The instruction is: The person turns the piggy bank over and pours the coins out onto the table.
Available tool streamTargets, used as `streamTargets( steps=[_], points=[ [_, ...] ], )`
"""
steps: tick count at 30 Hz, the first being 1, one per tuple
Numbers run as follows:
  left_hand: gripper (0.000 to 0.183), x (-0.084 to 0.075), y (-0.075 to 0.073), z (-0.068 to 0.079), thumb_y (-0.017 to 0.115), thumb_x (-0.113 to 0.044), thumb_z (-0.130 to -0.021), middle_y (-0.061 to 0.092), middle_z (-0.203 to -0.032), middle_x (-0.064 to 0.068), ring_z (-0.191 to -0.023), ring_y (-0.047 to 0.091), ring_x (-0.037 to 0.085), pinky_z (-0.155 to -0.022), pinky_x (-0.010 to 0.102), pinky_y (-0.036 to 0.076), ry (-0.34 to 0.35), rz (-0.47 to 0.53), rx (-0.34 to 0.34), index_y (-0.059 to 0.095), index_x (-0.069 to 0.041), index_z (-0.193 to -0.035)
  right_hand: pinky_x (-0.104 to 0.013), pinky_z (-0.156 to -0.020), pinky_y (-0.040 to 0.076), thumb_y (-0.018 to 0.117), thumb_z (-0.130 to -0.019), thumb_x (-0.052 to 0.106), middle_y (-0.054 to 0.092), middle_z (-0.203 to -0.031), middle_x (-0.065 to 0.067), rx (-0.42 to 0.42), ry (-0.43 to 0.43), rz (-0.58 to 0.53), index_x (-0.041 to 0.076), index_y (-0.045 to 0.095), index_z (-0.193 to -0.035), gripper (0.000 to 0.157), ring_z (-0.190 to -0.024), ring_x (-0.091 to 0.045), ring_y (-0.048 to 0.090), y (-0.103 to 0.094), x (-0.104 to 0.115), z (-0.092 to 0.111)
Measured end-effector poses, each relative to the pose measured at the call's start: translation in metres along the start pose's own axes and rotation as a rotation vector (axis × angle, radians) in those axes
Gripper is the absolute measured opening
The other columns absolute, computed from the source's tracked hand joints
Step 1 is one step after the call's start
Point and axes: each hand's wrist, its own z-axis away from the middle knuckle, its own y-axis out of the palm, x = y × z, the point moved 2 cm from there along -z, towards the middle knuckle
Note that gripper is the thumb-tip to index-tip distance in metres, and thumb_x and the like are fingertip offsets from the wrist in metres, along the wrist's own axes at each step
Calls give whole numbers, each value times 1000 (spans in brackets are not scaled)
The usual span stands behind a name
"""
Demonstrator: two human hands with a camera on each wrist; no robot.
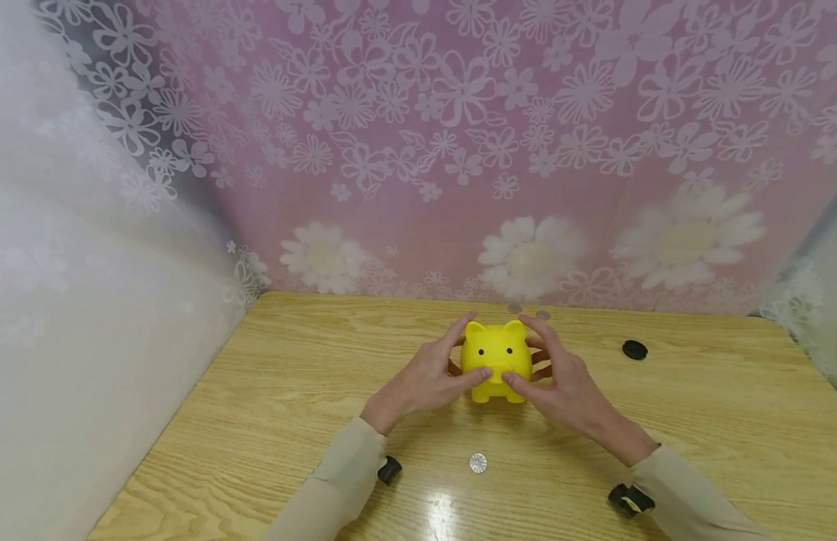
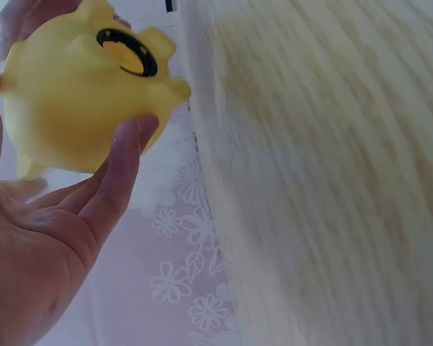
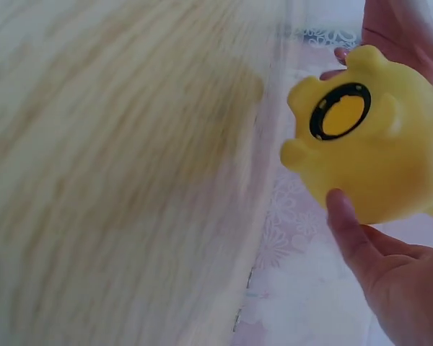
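A yellow piggy bank [image 1: 496, 357] faces me in the head view, held between both hands. My left hand [image 1: 432, 374] grips its left side, thumb by the snout and index finger up near the ear. On the other side my right hand [image 1: 563, 387] grips it in the same way. Both wrist views show the bank raised over the table, its feet off the wood. In its underside is a round opening with a black ring [image 3: 340, 111], uncovered. A black round stopper [image 1: 635, 350] lies on the table to the right.
One silver coin [image 1: 478, 463] lies on the wooden table [image 1: 310, 391] between the forearms. Two more coins, one of them a coin [image 1: 543, 315] behind the right hand, lie near the back edge. A pink flowered curtain [image 1: 418, 150] hangs behind the table.
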Motion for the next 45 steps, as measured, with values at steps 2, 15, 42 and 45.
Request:
streamTargets(
  steps=[2, 15, 42, 45],
  points=[
    [85, 0, 1, 1, 60, -57, -98, 51, -154, 20, -87, 71, 7, -80, 25, 58, -29, 0, 6, 8, -42, -163, -29, -73, 61, 75, -94, 29, 65, -129, -28, 28, 51, 8, 26, 27, -159, 81, -94, -25, 71, 0, 0, 0],
    [75, 4, 6, -1, 52, -66, -98, 65, -136, 20, -86, 74, 10, -78, 28, 60, -142, 157, 52, 23, -31, -158, -33, -71, 58, 59, -101, 52, 70, -123, -23, 119, 277, 38, 25, 31, -157, 69, -89, -19, 71, 0, 3, 1],
    [77, -3, 0, -5, 53, -67, -97, 57, -147, 22, -83, 76, 22, -73, 30, 60, -136, 119, 44, 23, -31, -159, -35, -76, 58, 59, -101, 52, 65, -133, -26, 95, 291, 9, 27, 28, -159, 70, -96, -25, 69, -2, 3, -3],
    [76, -3, -2, -5, 54, -65, -98, 54, -151, 17, -92, 74, 19, -82, 32, 59, -113, 73, 26, 21, -34, -159, -39, -79, 61, 62, -100, 50, 61, -138, -27, 81, 269, -19, 28, 27, -160, 73, -103, -30, 68, -1, 3, -3]
  ],
)
